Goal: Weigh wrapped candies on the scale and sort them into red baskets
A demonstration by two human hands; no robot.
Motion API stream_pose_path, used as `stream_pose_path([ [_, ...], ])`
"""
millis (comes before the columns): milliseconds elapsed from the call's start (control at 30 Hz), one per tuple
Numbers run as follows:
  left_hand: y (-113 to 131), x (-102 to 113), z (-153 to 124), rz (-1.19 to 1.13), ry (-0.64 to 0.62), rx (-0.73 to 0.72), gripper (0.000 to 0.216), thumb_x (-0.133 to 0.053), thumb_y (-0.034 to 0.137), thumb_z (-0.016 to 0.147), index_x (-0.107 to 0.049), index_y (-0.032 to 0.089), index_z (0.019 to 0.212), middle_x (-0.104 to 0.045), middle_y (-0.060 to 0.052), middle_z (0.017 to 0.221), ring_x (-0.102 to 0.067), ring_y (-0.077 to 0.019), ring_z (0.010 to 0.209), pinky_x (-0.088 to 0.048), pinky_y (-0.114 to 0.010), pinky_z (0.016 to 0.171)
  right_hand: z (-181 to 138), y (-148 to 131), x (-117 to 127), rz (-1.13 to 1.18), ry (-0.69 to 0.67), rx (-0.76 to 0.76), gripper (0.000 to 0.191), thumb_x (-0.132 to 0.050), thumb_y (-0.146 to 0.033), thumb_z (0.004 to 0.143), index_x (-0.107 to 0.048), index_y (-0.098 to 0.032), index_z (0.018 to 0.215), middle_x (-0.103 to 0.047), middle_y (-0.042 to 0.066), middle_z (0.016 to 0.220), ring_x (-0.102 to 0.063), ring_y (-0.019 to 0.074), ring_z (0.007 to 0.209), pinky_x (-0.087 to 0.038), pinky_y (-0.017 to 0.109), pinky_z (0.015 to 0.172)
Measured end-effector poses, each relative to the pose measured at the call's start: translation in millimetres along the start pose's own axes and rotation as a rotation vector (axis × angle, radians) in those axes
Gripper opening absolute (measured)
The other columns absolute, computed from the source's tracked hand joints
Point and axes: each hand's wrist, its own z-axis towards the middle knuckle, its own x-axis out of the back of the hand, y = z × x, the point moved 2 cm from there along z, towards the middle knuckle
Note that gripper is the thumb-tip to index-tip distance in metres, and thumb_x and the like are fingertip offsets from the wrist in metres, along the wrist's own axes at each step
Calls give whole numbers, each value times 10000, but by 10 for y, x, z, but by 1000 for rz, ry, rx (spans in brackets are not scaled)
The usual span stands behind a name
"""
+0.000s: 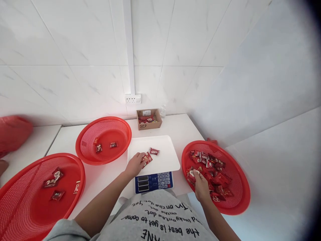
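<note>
My left hand (134, 164) rests on the white pan of a digital scale (165, 147), its fingertips touching a red candy packet (146, 158). A second red packet (154, 151) lies just beyond it on the pan. My right hand (200, 185) reaches into the red basket on the right (242, 197), which holds several red candy packets (215, 167), and its fingers pinch one packet (193, 173) at the basket's left side.
Two more red mesh baskets stand to the left: a far one (122, 129) with three packets and a near one (15, 214) with several. A small cardboard box (148, 126) with red packets sits by the tiled wall under a socket (132, 98). The scale's blue keypad (153, 181) faces me.
</note>
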Motion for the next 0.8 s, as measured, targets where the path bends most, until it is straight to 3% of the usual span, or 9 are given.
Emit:
stream_pose_path([
  [200,-196,145,-74,-494,99,285,335,-591,229,678,-545,203,1009,-555,8,763,-557,-137,692,-443,-266,655,0,2,-6,12,11,-22,375,-701,-454,554,-628,-192,812,-609,-45,682,-569,126,638,-536,263,586],
  [333,-184,244,-116,-742,128,338,377,-631,255,636,-536,177,992,-548,13,742,-557,-130,701,-455,-274,671,5,12,-3,10,9,-19,365,-693,-463,563,-619,-196,801,-597,-55,658,-562,123,631,-535,265,591],
  [800,-201,476,-74,-923,208,335,366,-690,249,601,-578,149,935,-612,-13,753,-568,-131,732,-438,-281,716,2,13,1,3,-3,-7,380,-691,-476,565,-615,-192,807,-617,-34,688,-586,145,651,-536,282,608],
])
